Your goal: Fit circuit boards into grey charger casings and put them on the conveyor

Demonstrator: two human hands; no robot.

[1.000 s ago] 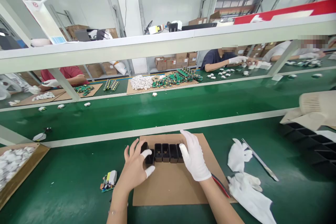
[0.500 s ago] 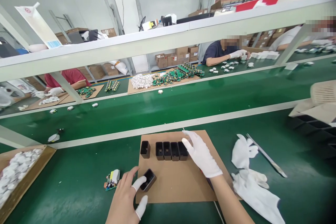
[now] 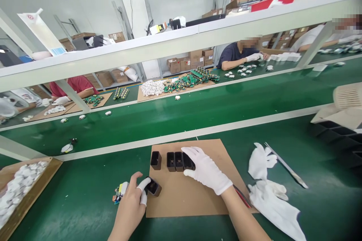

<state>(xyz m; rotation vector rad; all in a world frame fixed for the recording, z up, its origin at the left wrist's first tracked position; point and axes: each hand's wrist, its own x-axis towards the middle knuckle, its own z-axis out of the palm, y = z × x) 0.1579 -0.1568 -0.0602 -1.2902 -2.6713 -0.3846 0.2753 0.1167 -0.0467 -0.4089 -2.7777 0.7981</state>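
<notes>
Since the earlier frame, the left hand has drawn the black plastic housing leftward to the cardboard sheet's near-left edge, and the gloved right hand has dropped onto the row of black housings. Left fingers, two wearing white cots, pinch the single housing, its open mouth tilted. Right fingers lie flat, unclenched, over the row's right end. One more housing stands apart, left of the row. Just beside the left hand, a small circuit board lies on the green tabletop. Farther left, a cardboard tray holds white parts. White gloves lie to the right.
</notes>
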